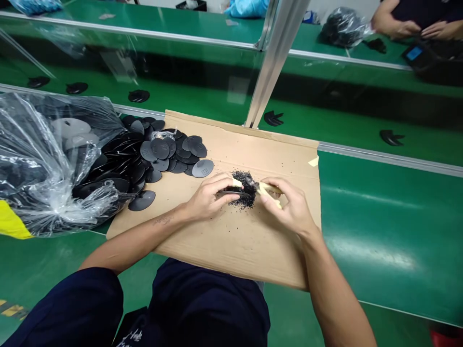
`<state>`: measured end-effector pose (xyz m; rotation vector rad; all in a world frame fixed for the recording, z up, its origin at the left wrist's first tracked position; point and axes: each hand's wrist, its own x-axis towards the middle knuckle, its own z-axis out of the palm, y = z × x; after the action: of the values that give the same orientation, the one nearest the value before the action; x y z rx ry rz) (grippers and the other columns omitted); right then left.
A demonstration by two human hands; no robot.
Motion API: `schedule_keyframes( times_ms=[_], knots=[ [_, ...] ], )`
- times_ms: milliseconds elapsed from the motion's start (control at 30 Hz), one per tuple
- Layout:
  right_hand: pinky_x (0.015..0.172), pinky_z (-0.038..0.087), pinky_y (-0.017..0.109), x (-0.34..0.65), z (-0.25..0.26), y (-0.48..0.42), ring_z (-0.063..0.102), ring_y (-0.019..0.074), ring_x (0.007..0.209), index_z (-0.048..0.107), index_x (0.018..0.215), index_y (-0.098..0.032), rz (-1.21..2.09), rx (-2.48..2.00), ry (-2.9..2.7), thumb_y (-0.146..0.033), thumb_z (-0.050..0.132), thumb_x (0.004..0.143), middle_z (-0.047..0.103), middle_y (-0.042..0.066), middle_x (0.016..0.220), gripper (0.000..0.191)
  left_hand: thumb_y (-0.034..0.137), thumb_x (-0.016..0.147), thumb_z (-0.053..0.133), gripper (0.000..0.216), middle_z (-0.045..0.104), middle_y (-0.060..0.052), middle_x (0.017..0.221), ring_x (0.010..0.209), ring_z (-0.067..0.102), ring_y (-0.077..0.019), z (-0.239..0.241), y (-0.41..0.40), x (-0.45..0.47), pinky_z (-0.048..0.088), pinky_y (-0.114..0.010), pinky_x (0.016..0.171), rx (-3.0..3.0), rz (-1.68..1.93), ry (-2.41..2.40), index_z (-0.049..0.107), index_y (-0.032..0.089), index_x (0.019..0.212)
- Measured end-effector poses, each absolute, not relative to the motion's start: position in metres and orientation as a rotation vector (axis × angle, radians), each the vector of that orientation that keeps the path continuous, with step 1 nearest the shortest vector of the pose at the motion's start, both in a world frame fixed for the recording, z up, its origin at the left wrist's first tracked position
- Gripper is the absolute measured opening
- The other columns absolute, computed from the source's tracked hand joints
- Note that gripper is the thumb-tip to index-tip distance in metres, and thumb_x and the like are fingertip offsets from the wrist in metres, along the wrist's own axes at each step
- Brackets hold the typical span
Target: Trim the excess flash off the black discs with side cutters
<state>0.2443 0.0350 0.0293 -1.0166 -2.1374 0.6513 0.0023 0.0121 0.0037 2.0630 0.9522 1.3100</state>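
My left hand (211, 195) is closed on a thin black oval plastic disc (237, 193), gripped at its edge between thumb and fingers. There is something pale yellow at a fingertip of that hand. In my right hand (294, 205) is a pair of nippers (269, 189) with pale yellow handles. Their dark, blurred jaws point left toward the disc; whether they touch it I cannot tell. Beneath both hands, small black plastic clippings (244, 176) lie heaped on a flattened cardboard sheet (217, 246).
A pile of black oval discs (184, 152) spills from a clear plastic bag (36, 159) at left. Behind the cardboard rises a metal post (277, 62). Dark curved pieces (139, 96) lie on the green surface beyond. Another person's hands (421, 30) are at the upper right.
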Motion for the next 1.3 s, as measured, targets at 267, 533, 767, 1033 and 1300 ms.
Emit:
schedule_keyframes(
  times_ms=[267, 533, 767, 1033, 1300],
  knots=[
    [0.081, 0.058, 0.040, 0.242, 0.027, 0.032, 0.069, 0.0225, 0.094, 0.069, 0.122, -0.021, 0.647, -0.801, -2.177, -0.030, 0.074, 0.089, 0.073, 0.010, 0.106, 0.034, 0.030, 0.096, 0.066, 0.018, 0.071, -0.008, 0.094, 0.089, 0.067, -0.0164, 0.002, 0.014, 0.001, 0.055, -0.030, 0.082, 1.996, 1.349, 0.859, 0.072, 0.015, 0.106],
    [0.082, 0.060, 0.042, 0.244, 0.026, 0.033, 0.071, 0.0232, 0.094, 0.070, 0.124, -0.024, 0.573, -0.773, -2.200, -0.030, 0.074, 0.089, 0.074, 0.009, 0.106, 0.036, 0.031, 0.096, 0.067, 0.019, 0.073, -0.008, 0.096, 0.091, 0.068, -0.0172, 0.001, 0.014, -0.001, 0.056, -0.031, 0.084, 1.968, 1.360, 0.854, 0.074, 0.016, 0.107],
    [0.081, 0.060, 0.041, 0.245, 0.025, 0.035, 0.072, 0.0226, 0.092, 0.071, 0.124, -0.025, 0.519, -0.745, -2.217, -0.027, 0.075, 0.089, 0.076, 0.008, 0.106, 0.035, 0.031, 0.094, 0.069, 0.021, 0.073, -0.008, 0.094, 0.087, 0.068, -0.0164, 0.000, 0.016, -0.003, 0.056, -0.031, 0.080, 1.955, 1.337, 0.834, 0.075, 0.016, 0.107],
    [0.080, 0.060, 0.038, 0.244, 0.025, 0.030, 0.072, 0.0226, 0.092, 0.072, 0.121, -0.024, 0.481, -0.783, -2.227, -0.026, 0.073, 0.090, 0.077, 0.009, 0.107, 0.031, 0.036, 0.096, 0.067, 0.023, 0.073, -0.007, 0.089, 0.083, 0.068, -0.0161, 0.003, 0.017, -0.003, 0.056, -0.030, 0.077, 1.897, 1.274, 0.824, 0.077, 0.016, 0.102],
    [0.070, 0.056, 0.031, 0.234, 0.027, 0.027, 0.069, 0.0164, 0.076, 0.077, 0.110, -0.021, 0.733, -0.880, -2.130, -0.032, 0.068, 0.093, 0.077, 0.006, 0.095, 0.022, 0.029, 0.094, 0.069, 0.020, 0.072, -0.007, 0.094, 0.087, 0.067, -0.0168, 0.004, 0.016, -0.009, 0.053, -0.030, 0.078, 2.142, 1.284, 0.917, 0.074, 0.018, 0.110]
  ],
)
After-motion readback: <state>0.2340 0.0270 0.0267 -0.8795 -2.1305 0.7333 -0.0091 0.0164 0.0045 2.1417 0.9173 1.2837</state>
